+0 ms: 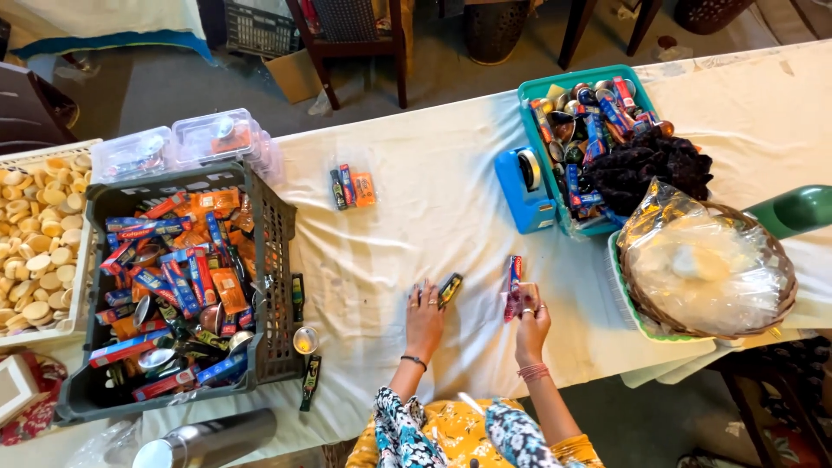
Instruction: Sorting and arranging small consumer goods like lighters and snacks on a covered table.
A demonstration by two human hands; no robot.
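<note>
Seen from the head camera, looking down: one person in a yellow floral top works at a long table covered by a white cloth [416, 217]. The left hand [424, 314] rests on the cloth, its fingertips touching one small dark packet [450, 289]; whether it pinches the packet cannot be told. The right hand [530, 319] is closed around one slim red and blue box [513, 279], held on the cloth just beside the other hand.

Two crates hold heaps of small boxes and packets, too many to count: a grey crate [273, 260] at the left and a teal crate [555, 82] at the upper right. One blue tape dispenser [523, 186] touches the teal crate. One wicker basket [780, 303] holds a clear bag. Two clear lidded tubs [178, 143] sit behind the grey crate. One clear pouch [353, 185] lies alone mid-table.

Beyond the table are a grey floor and wooden chair legs.
</note>
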